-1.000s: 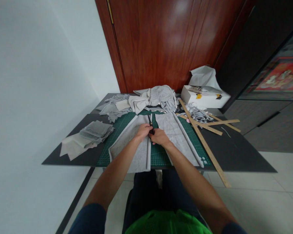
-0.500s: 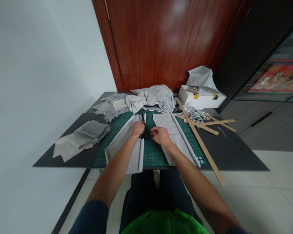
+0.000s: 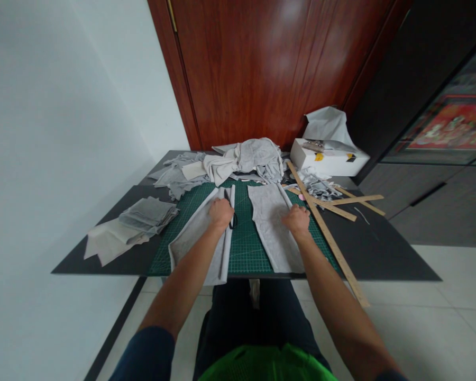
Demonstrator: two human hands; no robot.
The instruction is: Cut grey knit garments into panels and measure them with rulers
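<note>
My left hand (image 3: 221, 212) is closed round black scissors (image 3: 230, 211) and rests on the left grey fabric strip (image 3: 194, 238) on the green cutting mat (image 3: 246, 243). My right hand (image 3: 297, 219) lies on the right edge of the right grey fabric strip (image 3: 272, 222), fingers curled on the cloth. The two strips lie side by side with bare mat between them. Both hang a little over the table's near edge.
A heap of grey cloth (image 3: 241, 159) lies at the back of the dark table (image 3: 381, 248). Folded grey pieces (image 3: 146, 214) sit at the left. Wooden rulers (image 3: 329, 233) lie at the right, beside a white box (image 3: 327, 159). A wooden door stands behind.
My right hand left the scissors and moved right onto the right strip's edge. My left hand took the scissors and shifted slightly left onto the left strip.
</note>
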